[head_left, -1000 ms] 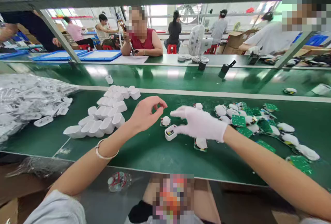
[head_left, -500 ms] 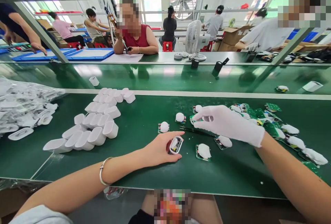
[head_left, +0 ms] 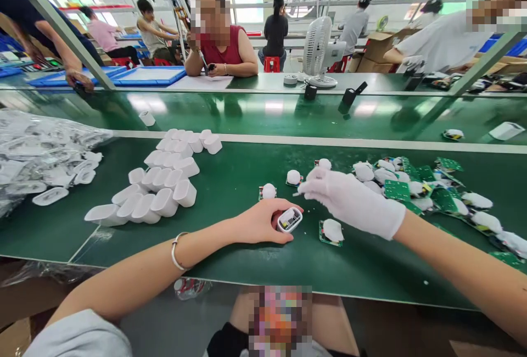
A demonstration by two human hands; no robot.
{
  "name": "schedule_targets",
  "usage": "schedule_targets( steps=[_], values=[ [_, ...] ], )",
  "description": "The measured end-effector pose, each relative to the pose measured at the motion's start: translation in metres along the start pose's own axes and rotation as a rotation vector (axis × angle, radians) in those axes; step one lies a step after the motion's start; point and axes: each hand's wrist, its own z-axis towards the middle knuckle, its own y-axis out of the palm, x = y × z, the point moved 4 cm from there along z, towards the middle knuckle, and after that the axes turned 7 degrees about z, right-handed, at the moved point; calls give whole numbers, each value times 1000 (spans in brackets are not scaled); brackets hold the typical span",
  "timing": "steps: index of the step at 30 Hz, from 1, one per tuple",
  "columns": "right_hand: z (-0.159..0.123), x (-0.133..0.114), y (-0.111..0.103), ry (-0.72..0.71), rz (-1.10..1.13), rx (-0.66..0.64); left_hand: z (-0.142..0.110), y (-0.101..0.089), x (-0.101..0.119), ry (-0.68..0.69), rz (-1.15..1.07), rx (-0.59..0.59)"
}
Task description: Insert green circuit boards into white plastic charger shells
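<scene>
My bare left hand [head_left: 255, 224] grips a small white oval plastic housing [head_left: 290, 220], its open end turned up, with electronic parts showing inside. Just right of it hovers my gloved right hand [head_left: 352, 200], fingers drawn together; whatever they hold, if anything, is hidden. Around the hands lie small green circuit boards with white padded tops: one board [head_left: 331, 232] below the right hand, another [head_left: 268, 191] behind the left hand, and a third [head_left: 293, 177] left of the gloved fingertips. The dark tweezers from the earlier picture are not visible.
Rows of empty white housings [head_left: 160, 181] stand on the green bench [head_left: 230, 261] at left, beside a clear bag of white parts [head_left: 37, 154]. Many circuit boards [head_left: 444, 197] are heaped at right. Beyond, a white fan [head_left: 317, 46] and co-workers are at other benches.
My right hand has moved left and nearer the housing, and the tweezers on the bench no longer show. My left hand has tilted the housing flatter. The view has shifted slightly.
</scene>
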Motion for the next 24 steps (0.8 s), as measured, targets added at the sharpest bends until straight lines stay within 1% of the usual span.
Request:
schedule_targets(
  steps=[2, 3, 7, 9, 11, 13, 15, 20, 22, 24],
  values=[
    [-5, -8, 4, -68, -37, -3, -1, 0, -1, 19, -4, 25],
    [-7, -11, 6, -84, -59, 20, -1, 1, -1, 17, -20, 34],
    [-10, -12, 12, -149, -102, 220, -1, 4, -7, -4, -84, 67],
    [-8, -7, 15, -150, -84, 324, 1, 4, -11, -1, -105, 89],
    [-7, -2, 19, -120, -57, 380, 3, 5, -15, -32, -127, 112],
    [-10, 0, 24, -57, -44, 379, 3, 6, -16, -79, -146, 138],
    [-13, -1, 28, 21, -31, 330, 2, 7, -14, -94, -145, 154],
    [-15, -3, 31, 262, 105, 204, 5, 5, -13, -114, -81, 113],
    [-14, -3, 30, 311, 155, 206, 5, 5, -13, -126, -61, 106],
    [-14, -3, 28, 325, 192, 238, 4, 5, -12, -125, -46, 109]
  ],
)
